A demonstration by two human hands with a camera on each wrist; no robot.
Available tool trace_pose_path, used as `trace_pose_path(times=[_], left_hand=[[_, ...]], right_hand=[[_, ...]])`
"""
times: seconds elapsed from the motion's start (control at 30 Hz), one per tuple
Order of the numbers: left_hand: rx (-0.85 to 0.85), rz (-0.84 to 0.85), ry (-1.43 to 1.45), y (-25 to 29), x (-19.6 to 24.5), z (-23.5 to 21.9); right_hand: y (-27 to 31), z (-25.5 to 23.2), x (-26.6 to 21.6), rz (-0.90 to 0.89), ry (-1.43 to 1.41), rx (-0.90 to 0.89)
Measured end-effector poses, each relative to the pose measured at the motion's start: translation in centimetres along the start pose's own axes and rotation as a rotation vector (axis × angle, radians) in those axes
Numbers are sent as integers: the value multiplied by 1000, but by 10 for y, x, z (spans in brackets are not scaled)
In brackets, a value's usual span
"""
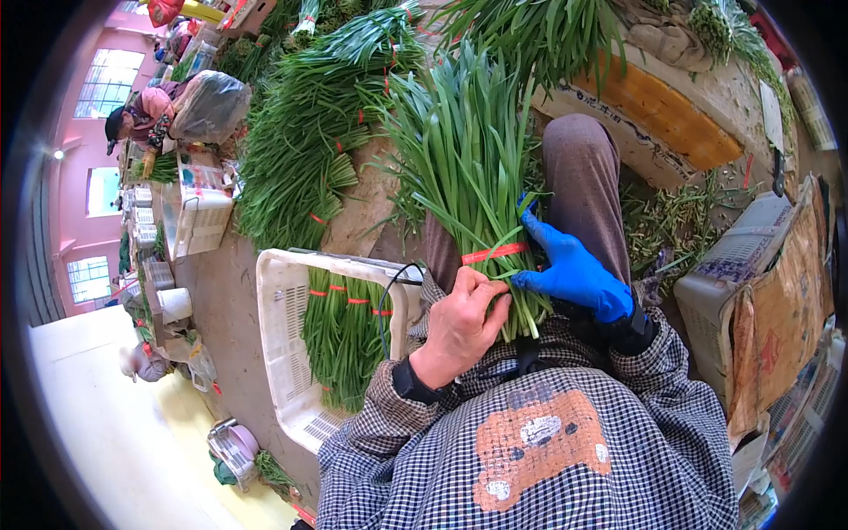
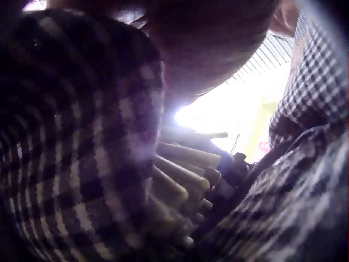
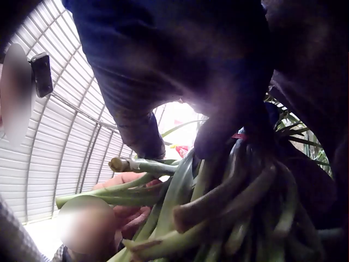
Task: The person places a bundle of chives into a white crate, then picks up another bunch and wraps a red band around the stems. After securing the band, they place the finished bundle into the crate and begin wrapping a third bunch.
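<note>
A bundle of long, flat-leaved greens (image 1: 477, 168) lies over the person's lap, its leaves pointing away and its cut stems (image 1: 530, 314) toward the body. A red band (image 1: 495, 253) circles it near the stem end. The bare left hand (image 1: 468, 314) has curled fingers and pinches stalks just below the band. From the other side the blue-gloved right hand (image 1: 579, 274) grips the bundle, thumb over the stems and fingers spread along its side. Pale stem ends (image 2: 185, 169) show in the left wrist view. In the right wrist view the stalks (image 3: 202, 213) fan out beneath the dark glove.
A white plastic crate (image 1: 274, 353) holding banded bunches (image 1: 353, 336) stands at the left. A large pile of greens (image 1: 300, 141) lies ahead. To the right are a foam box (image 1: 609, 132), a knife (image 1: 775, 141) and a cardboard-covered crate (image 1: 768, 300). Another person (image 1: 146, 119) works farther left.
</note>
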State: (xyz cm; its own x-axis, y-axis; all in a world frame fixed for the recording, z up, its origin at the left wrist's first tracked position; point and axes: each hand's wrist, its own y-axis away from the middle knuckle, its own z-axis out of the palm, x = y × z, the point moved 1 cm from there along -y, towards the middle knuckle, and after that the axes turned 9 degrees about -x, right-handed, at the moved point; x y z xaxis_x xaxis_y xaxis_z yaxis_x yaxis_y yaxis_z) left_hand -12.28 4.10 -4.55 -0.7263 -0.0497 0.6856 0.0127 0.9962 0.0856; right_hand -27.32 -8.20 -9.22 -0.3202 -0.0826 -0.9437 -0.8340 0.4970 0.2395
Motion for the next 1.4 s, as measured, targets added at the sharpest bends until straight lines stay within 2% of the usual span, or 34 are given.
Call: trace_pose_path(times=[0.13,0.2,0.33,0.4,0.53,0.6,0.67,0.73,0.77,0.8,0.83,0.87,0.9,0.93,0.97,1.0,1.07,1.2,1.27,1.3,1.33,1.4], left_hand=[[54,71,48,-5,-1,1],[-48,-33,97,-5,4,-2],[-44,29,169,-7,-5,2],[-122,-74,246,-5,-9,-2],[-230,-60,366,10,2,-27],[-360,-194,510,24,1,-51],[-89,-281,645,26,-10,-80],[65,-437,542,22,-45,-117],[68,-438,541,18,-63,-116],[127,-402,237,13,-85,-112],[180,-353,-67,6,-91,-111],[169,-343,-66,5,-92,-107],[79,-312,-48,2,-84,-100],[-10,-286,-29,-1,-72,-92],[-4,-309,244,-3,-57,-83],[-7,-312,247,-3,-50,-72],[-71,-160,314,-2,-37,-52],[-95,-172,221,-1,-27,-38],[-142,-197,168,3,-34,-38],[-150,-124,131,5,-39,-41],[-152,-127,124,8,-43,-42],[-157,-296,816,15,-49,-42]], right_hand=[[-1,0,0,12,8,7],[0,1,2,14,2,10],[-1,6,11,-61,101,64],[-1,6,9,-64,96,69],[0,6,6,-29,69,70],[0,5,6,-39,92,76],[0,4,3,-1,51,42],[0,2,-1,14,10,30],[0,2,-1,32,-31,20],[-2,3,2,31,-31,20],[-6,4,8,0,-174,20],[-6,5,14,-26,-318,26],[-6,5,15,-17,-322,39],[-7,6,16,-91,-448,61],[-7,6,16,-167,-573,80],[-7,6,15,-161,-575,79],[-9,4,9,-243,-582,48],[-11,6,-6,-236,-595,56],[-11,9,-18,-279,-691,4],[-12,8,-23,-290,-630,-13],[-14,9,-24,-295,-636,-13],[-17,12,-25,-345,-461,33]])
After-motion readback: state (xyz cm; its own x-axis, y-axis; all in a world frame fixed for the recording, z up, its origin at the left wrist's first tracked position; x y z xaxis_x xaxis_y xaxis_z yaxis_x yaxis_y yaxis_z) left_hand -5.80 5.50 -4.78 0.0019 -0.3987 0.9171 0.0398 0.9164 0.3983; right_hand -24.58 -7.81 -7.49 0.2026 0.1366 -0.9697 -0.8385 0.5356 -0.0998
